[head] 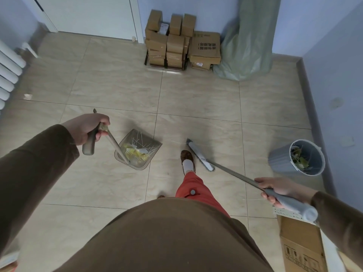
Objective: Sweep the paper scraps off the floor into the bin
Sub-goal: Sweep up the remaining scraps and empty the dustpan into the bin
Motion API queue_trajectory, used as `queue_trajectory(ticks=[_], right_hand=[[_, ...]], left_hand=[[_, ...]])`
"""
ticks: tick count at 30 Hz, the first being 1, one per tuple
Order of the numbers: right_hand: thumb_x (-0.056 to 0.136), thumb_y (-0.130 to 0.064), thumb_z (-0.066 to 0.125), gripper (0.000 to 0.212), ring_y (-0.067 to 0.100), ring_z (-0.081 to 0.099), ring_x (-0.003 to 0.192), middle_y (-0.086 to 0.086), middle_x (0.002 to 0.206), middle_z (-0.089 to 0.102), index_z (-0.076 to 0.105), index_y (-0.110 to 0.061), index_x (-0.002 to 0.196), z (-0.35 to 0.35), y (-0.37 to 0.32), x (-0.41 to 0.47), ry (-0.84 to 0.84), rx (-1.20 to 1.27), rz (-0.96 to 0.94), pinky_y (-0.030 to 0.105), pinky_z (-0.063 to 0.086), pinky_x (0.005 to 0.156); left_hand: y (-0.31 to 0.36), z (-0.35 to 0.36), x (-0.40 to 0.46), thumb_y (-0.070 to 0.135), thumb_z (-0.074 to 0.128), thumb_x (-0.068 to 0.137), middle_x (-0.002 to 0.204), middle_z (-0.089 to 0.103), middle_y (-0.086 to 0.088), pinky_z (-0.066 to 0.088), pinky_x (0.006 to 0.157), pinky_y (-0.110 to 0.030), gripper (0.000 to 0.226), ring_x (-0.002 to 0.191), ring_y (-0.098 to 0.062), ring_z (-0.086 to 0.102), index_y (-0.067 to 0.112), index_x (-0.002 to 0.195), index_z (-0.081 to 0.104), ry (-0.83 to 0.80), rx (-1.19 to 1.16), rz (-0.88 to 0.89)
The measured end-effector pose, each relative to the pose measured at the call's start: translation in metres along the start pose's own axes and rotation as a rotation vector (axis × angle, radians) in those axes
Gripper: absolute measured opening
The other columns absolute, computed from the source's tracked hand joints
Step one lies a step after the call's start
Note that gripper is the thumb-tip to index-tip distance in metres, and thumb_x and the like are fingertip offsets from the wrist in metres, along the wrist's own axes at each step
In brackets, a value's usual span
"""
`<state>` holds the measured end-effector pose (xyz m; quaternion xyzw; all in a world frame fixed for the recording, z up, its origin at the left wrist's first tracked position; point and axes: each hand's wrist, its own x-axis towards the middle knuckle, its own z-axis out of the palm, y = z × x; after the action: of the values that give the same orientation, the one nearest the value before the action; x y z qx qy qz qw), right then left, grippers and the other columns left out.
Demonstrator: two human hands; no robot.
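The dustpan is held by its long handle in the left hand, fingers curled tight round the grip, and it is loaded: yellow and white paper scraps are heaped inside it, just ahead of the slippered foot. The broom is gripped in the right hand, fingers wrapped round the grey handle, its head lowered close to the tiled floor beside that foot; whether the bristles are touching cannot be told. Off to the right, by the wall, the grey bin is seen with scraps already lying in it, so at least one load is judged to be tipped. The pan is well apart from the bin, so this load is not yet emptied. A thin white strip is spotted on the tiles near the broom head, and a small pale scrap is left over by the radiator. The bulk is judged gathered; carrying, tipping and the last stragglers are left.
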<state>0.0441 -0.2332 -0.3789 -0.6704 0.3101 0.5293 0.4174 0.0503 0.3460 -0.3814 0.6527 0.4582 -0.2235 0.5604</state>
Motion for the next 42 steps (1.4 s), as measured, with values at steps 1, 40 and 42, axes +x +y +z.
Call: queue_trajectory(ticks=[1,40,42], right_hand=[[0.104,-0.01,0.045,0.032,0.017,0.048,0.039,0.014,0.065,0.055,0.049,-0.015,0.136,-0.001,0.0,-0.001,-0.016,0.028,0.007,0.022,0.043,0.034],[0.087,-0.018,0.073,0.062,0.019,0.048,0.034,0.016,0.064,0.052,0.047,-0.033,0.141,-0.045,-0.052,-0.037,-0.092,0.097,-0.09,0.023,0.042,0.029],[0.064,-0.024,0.089,0.078,0.021,0.049,0.036,0.018,0.067,0.053,0.056,-0.034,0.133,-0.052,-0.03,-0.047,-0.107,0.094,-0.035,0.023,0.043,0.032]], left_hand=[[0.003,-0.001,0.001,0.009,0.06,0.088,0.083,0.055,-0.012,0.037,0.031,-0.016,0.008,0.036,-0.008,0.059,0.008,0.094,0.054,0.001,-0.013,0.006],[0.057,0.02,-0.008,0.01,0.058,0.09,0.081,0.054,-0.008,0.034,0.034,-0.013,0.006,0.037,-0.005,0.056,0.01,0.093,0.053,-0.008,-0.075,0.107],[0.049,0.023,-0.01,0.011,0.059,0.089,0.082,0.055,-0.006,0.034,0.033,-0.014,0.006,0.044,-0.007,0.062,0.012,0.089,0.053,0.003,-0.069,0.101]])
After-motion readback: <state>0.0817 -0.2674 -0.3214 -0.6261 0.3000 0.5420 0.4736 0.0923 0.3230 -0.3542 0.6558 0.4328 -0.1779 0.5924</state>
